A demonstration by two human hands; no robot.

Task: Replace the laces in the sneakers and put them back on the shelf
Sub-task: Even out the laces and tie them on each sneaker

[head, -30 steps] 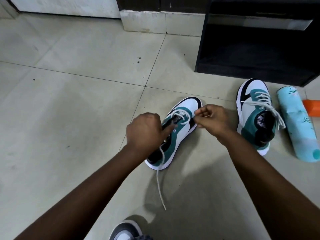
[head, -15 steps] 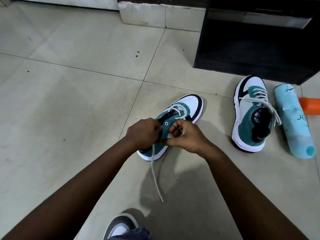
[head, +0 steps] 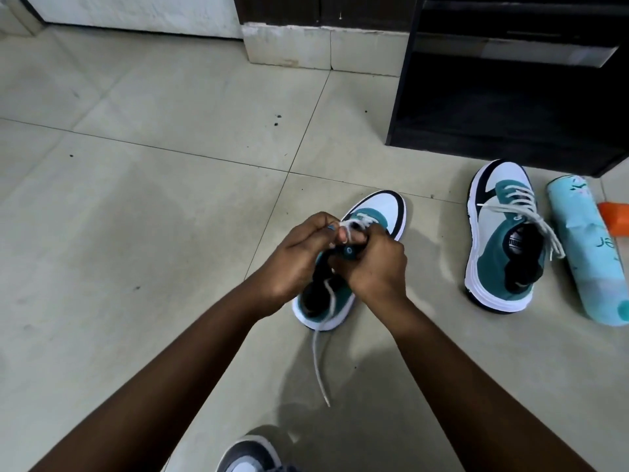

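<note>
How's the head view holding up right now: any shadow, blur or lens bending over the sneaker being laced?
Head view: soft shadows of the arms fall on the floor tiles below the near sneaker; both hands, left hand and right hand, look sharp, the lace slightly soft; wide-angle bending curves the tile joints; the black shelf interior is too dark to read.

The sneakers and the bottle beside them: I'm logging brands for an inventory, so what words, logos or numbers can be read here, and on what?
Insole of the right-hand sneaker: a white logo patch, too blurred to read.
Light blue bottle: dark letters near its side, perhaps "JE", cut off and unclear.
Sneaker being laced: no readable text.
Orange object: no text visible.
</note>
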